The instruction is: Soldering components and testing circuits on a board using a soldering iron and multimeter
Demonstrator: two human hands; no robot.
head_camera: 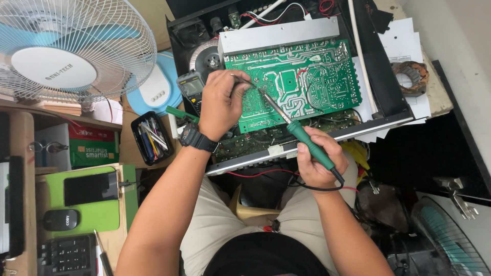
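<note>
**Iron Tip on the Green Board**

Here we are, looking straight down at the bench. The right hand (318,159) is wrapped firmly around the green-handled soldering iron (302,137), fingers curled tight on the grip, the black cord looping out below the wrist. The iron slants up and to the left, its slim metal tip resting on the green printed circuit board (296,82), near the board's left-centre.

Over to the left hand (220,102), with a black wristwatch (197,139) strapped just behind it. It hovers above the board's left edge, fingers pinched on a thin grey solder wire (244,82) that arcs over toward the iron's tip. Wire and tip meet very close together; whether they actually touch is too fine to tell.

The board itself lies tilted up inside an open black metal amplifier chassis (381,76), with a silver metal heat-sink bar (279,35) along its top edge and red wires above.

Around the action: a white-caged desk fan with blue blades (71,48) at top left, a dark multimeter (192,87) just beside the left hand, a black tray of pens and tools (149,138), and a dark smartphone (91,188) lying on a green pad (89,212).
</note>
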